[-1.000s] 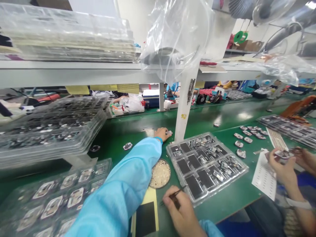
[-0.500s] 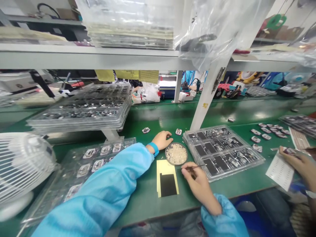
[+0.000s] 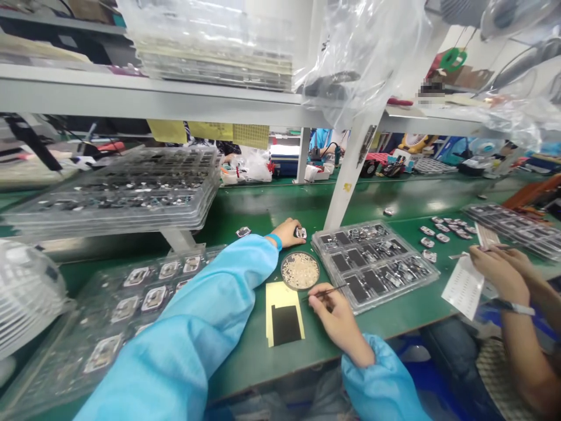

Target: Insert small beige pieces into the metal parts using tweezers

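Head view: left hand [image 3: 287,234] pinching one module [image 3: 300,233]; right hand [image 3: 333,314] gripping one thin tool [image 3: 338,288].

Looks like an electronics assembly workshop, with trays of small parts [image 3: 377,266] along a green workbench [image 3: 245,365].

The left arm reaches far forward, fingers curled; the right hand [image 3: 329,310] pinches, its wrist low.

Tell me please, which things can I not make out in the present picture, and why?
All in the head view:
- Fan: cut off by the left edge.
- Clear tray: partly behind the blue left sleeve.
- Bits in the dish: too small.
- Left hand's grip on the small part: fingers hide it.
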A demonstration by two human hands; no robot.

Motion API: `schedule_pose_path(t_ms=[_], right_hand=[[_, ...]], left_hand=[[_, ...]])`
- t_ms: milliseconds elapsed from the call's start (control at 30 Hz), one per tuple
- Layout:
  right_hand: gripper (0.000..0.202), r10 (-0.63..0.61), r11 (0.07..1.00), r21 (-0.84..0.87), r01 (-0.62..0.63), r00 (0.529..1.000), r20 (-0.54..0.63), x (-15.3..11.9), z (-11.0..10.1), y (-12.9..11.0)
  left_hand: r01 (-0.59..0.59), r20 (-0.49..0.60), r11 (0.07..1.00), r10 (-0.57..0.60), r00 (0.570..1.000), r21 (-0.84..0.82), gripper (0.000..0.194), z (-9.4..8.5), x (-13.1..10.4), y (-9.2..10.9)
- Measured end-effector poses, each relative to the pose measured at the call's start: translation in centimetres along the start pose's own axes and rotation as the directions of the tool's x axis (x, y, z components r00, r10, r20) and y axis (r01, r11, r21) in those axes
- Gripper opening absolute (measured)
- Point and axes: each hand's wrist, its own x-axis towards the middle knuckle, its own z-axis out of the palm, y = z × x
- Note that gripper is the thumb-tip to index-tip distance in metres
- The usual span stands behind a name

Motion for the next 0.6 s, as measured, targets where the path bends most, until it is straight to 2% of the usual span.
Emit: schedule_pose_path(t_ms=[100, 200, 300, 367, 467, 600], right_hand=[[0.023, 0.001, 0.998, 0.067, -0.001, 1.000, -0.006, -0.1, 0.0, 0.1], [0.024, 0.014, 0.996, 0.085, -0.015, 1.000, 0.014, -0.1, 0.0, 0.3], [0.025, 0.020, 0.997, 0.071, -0.021, 1.000, 0.009, -0.1, -0.2, 0.5], [0.025, 0.009, 0.999, 0.050, -0.009, 1.000, -0.004, 0.0, -0.3, 0.5], [0.025, 0.002, 1.000, 0.024, -0.002, 1.000, 0.004, 0.2, -0.2, 0.5], [0.026, 0.044, 0.999, 0.001, -0.044, 0.999, 0.024, 0.2, -0.1, 0.4]], left_hand=[[-0.016, -0.064, 0.998, 0.012, 0.998, -0.066, 0.047, -1.3, -3.7, 1.2], [-0.022, -0.091, 0.987, 0.007, 0.996, -0.157, 0.049, -2.3, -9.1, 2.7], [-0.006, -0.085, 0.956, -0.020, 0.996, -0.295, 0.052, -2.6, -14.7, 4.0], [0.036, -0.055, 0.894, -0.067, 0.996, -0.446, 0.054, -2.3, -17.8, 4.6], [0.099, -0.043, 0.850, -0.141, 0.989, -0.517, 0.053, -1.6, -20.8, 4.8], [0.151, -0.048, 0.865, -0.198, 0.979, -0.479, 0.056, -0.7, -22.6, 4.7]])
